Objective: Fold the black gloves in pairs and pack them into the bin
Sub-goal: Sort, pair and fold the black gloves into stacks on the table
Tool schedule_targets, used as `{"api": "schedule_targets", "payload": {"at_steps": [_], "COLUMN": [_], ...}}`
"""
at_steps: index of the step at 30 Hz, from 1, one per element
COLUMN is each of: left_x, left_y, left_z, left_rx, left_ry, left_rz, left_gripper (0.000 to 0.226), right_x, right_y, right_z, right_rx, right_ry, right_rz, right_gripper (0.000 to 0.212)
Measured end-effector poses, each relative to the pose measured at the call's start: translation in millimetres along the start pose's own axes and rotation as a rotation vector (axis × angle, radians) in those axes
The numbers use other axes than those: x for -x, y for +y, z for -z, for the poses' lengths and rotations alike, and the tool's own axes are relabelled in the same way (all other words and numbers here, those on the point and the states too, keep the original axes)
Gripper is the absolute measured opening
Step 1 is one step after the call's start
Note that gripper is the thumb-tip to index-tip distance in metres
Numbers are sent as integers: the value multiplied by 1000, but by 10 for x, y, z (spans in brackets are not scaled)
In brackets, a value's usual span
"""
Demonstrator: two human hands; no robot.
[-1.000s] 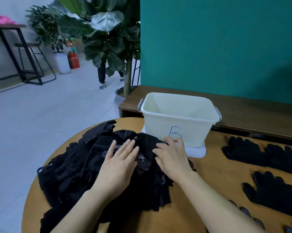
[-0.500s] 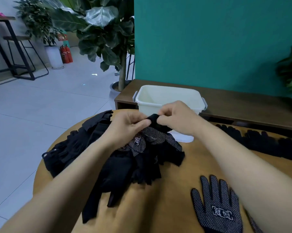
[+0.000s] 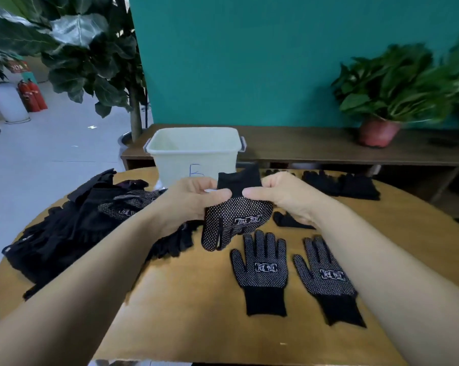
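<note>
My left hand (image 3: 188, 199) and my right hand (image 3: 281, 198) both pinch the cuff of one black dotted glove (image 3: 236, 220), which hangs above the table with its fingers pointing down. A heap of black gloves (image 3: 72, 228) lies on the left of the round wooden table (image 3: 196, 313). Two dotted gloves lie flat side by side, one in the middle (image 3: 262, 273) and one to its right (image 3: 326, 278). The white bin (image 3: 196, 159), marked with a blue letter, stands behind my hands.
More black gloves (image 3: 342, 183) lie at the table's far right edge. A low wooden bench (image 3: 315, 149) behind the table carries a potted plant (image 3: 381, 130). A large leafy plant (image 3: 91, 48) stands at the left, with open floor beyond.
Both hands left the heap, took one glove by its cuff and lifted it to the right. The view swung right, and two flat gloves and the potted plant came into sight.
</note>
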State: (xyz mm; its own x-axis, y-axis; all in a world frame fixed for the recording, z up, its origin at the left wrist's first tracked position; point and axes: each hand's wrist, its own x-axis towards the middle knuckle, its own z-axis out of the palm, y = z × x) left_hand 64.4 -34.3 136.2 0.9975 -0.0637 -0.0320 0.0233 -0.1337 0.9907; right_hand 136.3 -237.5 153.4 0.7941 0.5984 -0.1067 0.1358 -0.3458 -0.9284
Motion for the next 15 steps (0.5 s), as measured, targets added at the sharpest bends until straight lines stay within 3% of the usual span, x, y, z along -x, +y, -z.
{"api": "schedule_targets", "payload": {"at_steps": [3, 5, 9, 12, 15], "left_x": [-94, -185, -414, -637, -876], "left_y": [6, 30, 47, -19, -99], "left_z": [-296, -495, -897, -1178, -1408], "left_rx": [-26, -63, -99, -114, -136], "left_ry": [-38, -62, -105, -119, -131], "left_rz": [24, 19, 31, 48, 72], "left_gripper": [24, 24, 9, 17, 36], "right_x": [202, 331, 491, 536, 521], "right_y": [124, 194, 444, 676, 903], "right_z": [247, 423, 777, 1001, 1230], "right_rx": [28, 45, 36, -13, -42], "right_ry": [51, 96, 179, 240, 289], "right_rz": [-25, -52, -106, -138, -175], "right_gripper": [32, 26, 28, 19, 33]}}
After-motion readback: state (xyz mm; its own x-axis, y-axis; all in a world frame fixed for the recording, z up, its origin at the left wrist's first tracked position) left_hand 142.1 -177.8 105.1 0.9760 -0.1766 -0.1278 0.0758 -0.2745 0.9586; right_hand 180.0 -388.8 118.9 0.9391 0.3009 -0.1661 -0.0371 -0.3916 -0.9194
